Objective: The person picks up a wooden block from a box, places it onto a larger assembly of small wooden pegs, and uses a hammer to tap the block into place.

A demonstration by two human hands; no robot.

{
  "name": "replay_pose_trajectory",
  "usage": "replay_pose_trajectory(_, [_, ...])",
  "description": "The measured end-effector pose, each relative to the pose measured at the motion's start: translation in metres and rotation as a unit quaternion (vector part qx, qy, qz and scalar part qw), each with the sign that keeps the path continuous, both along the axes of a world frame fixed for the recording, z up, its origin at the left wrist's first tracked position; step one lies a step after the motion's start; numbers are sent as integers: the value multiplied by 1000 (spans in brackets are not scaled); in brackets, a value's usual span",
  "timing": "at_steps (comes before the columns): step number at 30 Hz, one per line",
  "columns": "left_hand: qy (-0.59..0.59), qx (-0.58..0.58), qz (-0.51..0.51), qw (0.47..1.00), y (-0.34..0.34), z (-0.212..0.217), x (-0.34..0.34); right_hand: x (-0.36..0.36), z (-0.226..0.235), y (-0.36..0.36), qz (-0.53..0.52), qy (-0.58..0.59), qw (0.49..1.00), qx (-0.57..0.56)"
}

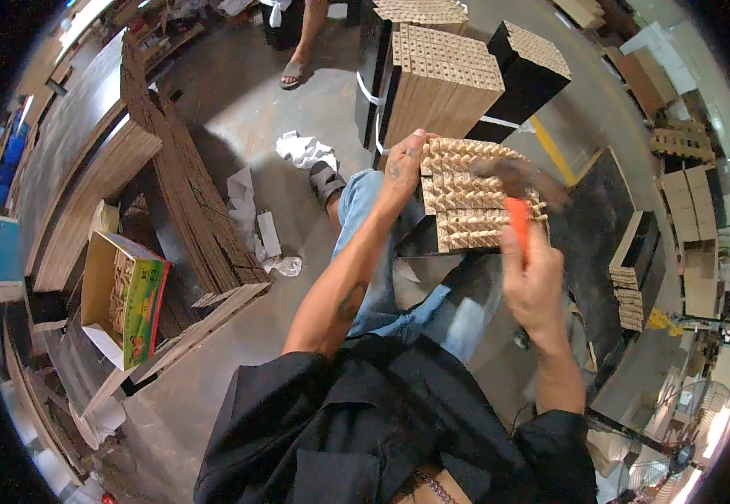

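Observation:
My right hand [535, 290] grips a hammer [517, 220] by its orange handle; the head is smeared by motion over a block of boards. That block [466, 195] stands before me, its top face studded with rows of short wooden dowels that stick up at differing angles. At its far left corner, my left hand [399, 172] is closed on the edge, with the fingertips partly hidden. Beyond the block rises a taller strapped stack of drilled boards [445, 84], its upper edges full of round holes.
An open carton of dowels [121, 290] stands at left, beside long stacked panels [100, 181]. Crumpled white paper [306, 151] lies on the floor. Another person's sandalled foot [293, 74] shows at the far side. A dark panel [596, 252] and a fan [688, 441] are at right.

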State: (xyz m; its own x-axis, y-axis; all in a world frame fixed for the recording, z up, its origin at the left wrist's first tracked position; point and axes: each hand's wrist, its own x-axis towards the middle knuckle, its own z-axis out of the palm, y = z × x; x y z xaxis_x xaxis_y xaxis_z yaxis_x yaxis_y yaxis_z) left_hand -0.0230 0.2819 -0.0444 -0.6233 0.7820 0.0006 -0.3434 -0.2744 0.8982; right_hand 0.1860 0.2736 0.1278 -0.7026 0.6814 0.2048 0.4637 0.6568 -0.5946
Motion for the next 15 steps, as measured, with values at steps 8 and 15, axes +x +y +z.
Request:
replay_pose_trajectory(8, [-15, 10, 14, 1000, 5, 0, -3, 3, -22, 5, 32, -145, 989, -5])
replay_pose_trajectory(15, [-31, 19, 4, 999, 7, 10, 6, 20, -41, 17, -15, -142, 987, 78])
